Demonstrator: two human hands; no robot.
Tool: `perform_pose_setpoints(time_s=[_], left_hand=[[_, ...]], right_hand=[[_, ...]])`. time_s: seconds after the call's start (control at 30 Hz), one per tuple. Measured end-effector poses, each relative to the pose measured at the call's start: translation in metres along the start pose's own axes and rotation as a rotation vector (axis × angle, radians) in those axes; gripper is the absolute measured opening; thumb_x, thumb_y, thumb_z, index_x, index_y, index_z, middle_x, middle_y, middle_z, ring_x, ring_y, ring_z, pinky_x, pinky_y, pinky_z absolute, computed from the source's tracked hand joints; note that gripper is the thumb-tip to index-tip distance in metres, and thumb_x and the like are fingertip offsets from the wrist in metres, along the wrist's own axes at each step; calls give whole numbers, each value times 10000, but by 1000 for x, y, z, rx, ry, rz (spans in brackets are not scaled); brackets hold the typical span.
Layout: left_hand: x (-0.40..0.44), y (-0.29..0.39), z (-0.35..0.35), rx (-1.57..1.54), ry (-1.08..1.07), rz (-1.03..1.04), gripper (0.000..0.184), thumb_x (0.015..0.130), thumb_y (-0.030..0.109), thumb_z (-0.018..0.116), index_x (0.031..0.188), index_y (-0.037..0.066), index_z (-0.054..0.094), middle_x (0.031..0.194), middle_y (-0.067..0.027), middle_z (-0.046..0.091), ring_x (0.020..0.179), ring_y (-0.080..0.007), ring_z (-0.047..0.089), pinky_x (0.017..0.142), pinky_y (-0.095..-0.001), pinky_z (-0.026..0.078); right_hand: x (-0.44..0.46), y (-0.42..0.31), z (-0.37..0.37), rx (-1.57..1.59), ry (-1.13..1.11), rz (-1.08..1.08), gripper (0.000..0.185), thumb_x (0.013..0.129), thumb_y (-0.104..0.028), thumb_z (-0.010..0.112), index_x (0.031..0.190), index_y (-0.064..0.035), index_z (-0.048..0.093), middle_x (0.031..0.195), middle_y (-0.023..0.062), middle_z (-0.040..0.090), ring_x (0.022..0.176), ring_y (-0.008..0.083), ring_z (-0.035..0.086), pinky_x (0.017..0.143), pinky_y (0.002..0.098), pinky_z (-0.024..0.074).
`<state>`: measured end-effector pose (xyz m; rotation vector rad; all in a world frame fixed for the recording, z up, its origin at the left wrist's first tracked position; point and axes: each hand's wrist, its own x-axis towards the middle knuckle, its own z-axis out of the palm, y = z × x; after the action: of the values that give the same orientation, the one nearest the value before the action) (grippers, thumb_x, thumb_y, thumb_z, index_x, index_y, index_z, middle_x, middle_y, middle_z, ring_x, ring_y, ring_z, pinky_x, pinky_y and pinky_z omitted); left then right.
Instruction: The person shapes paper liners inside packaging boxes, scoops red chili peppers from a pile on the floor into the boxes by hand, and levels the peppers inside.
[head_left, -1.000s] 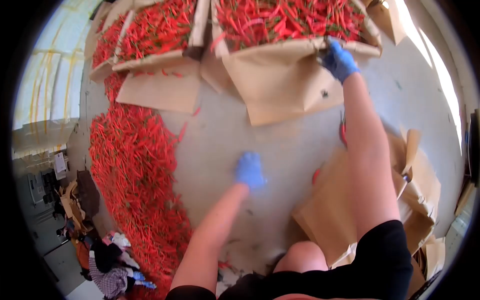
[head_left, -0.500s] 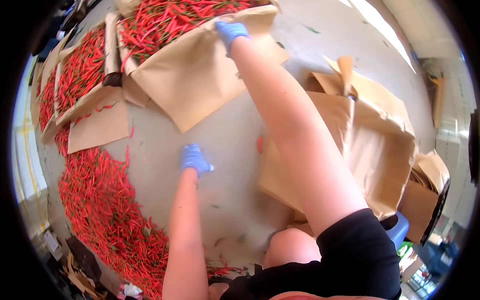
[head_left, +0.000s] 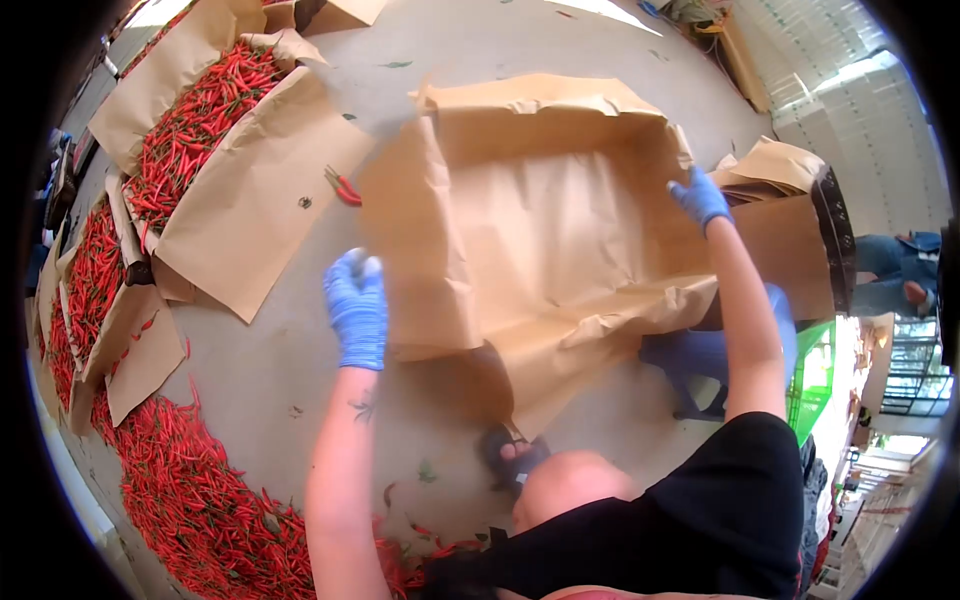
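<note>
An empty box lined with brown paper (head_left: 560,220) stands in the middle of the head view, its paper flaps folded outward. My right hand (head_left: 703,198), in a blue glove, has its fingers closed on the box's upper right edge. Just left of the box is my left hand (head_left: 357,305), also blue-gloved, with its fingers curled and their hold unclear. Red-handled snips (head_left: 343,188) lie on the floor above my left hand. A paper-lined box of red chillies (head_left: 200,130) stands at the upper left.
Loose red chillies (head_left: 200,500) form a long heap at the lower left. More chilli-filled boxes (head_left: 95,270) line the left side. A blue stool (head_left: 690,360), a green crate (head_left: 812,385) and a cardboard box (head_left: 785,250) stand at the right. Another person's legs (head_left: 885,275) show at the far right.
The view has swung right. My right hand has left the chilli box's paper flap and is now at the empty box, which has moved to the centre. My left hand is beside it.
</note>
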<state>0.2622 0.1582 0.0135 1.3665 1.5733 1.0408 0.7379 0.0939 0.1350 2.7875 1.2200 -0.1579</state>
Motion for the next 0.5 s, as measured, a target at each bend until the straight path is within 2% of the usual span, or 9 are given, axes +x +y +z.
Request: perform_pose_setpoints(time_s=[0.07,0.13,0.17,0.2,0.27,0.33,0.37,0.47,0.5], left_hand=[[-7,44,41,-105,-94,-19,356,786,198,678,1061,1,566,1010,-135,566,877,-223,582,810,-327,473],[-9,67,61,283,-148,155,411,745,182,729,1040,-47,556,857,-100,615,742,-142,568,695,-283,491],[-7,62,63,296,-152,163,411,745,182,729,1040,-47,556,857,-100,615,742,-142,568,695,-283,491],[-2,50,62,337,-185,160,421,719,186,744,1016,-48,560,846,-112,628,739,-154,589,696,-291,496],[6,46,59,374,-223,171,430,693,190,758,992,-49,563,835,-124,641,737,-166,610,697,-300,500],[9,64,56,471,-342,30,505,686,264,721,1055,-38,555,1005,-223,610,939,-328,599,839,-370,471],[12,74,55,540,-368,2,481,677,253,715,1023,-41,555,967,-222,622,921,-336,607,821,-375,476],[8,120,49,667,-447,-95,472,668,255,717,1001,-38,554,951,-224,626,905,-344,611,809,-378,479],[15,107,53,645,-448,-81,463,660,252,716,982,-35,547,957,-225,625,904,-351,609,801,-378,480]], right_hand=[[-4,39,29,-114,-86,41,559,795,-296,643,1253,-45,443,1236,236,497,1163,338,476,968,385,398],[-10,37,29,-206,89,-7,555,785,-288,652,1249,-63,446,1228,232,500,1166,326,473,961,389,410],[-15,40,27,-59,176,148,551,779,-280,656,1248,-77,449,1224,231,500,1169,316,472,953,390,420],[-25,34,17,-11,182,187,475,777,-274,647,1191,-85,512,1184,217,534,1114,303,520,916,390,448],[-9,48,15,22,-105,196,423,778,-296,635,1125,-62,567,1132,203,574,1054,313,558,894,398,458],[-6,53,18,26,-71,181,405,764,-296,653,1082,-54,584,1068,206,596,1015,324,571,884,399,453],[-3,53,21,17,-42,145,389,750,-297,670,1040,-47,601,1004,208,618,976,335,584,874,401,448],[12,59,33,73,-29,177,408,743,-309,670,1046,-44,603,1039,208,611,989,343,578,873,401,448],[19,66,35,79,-40,142,413,734,-302,675,1040,-35,604,1042,210,611,980,346,582,870,398,449]])
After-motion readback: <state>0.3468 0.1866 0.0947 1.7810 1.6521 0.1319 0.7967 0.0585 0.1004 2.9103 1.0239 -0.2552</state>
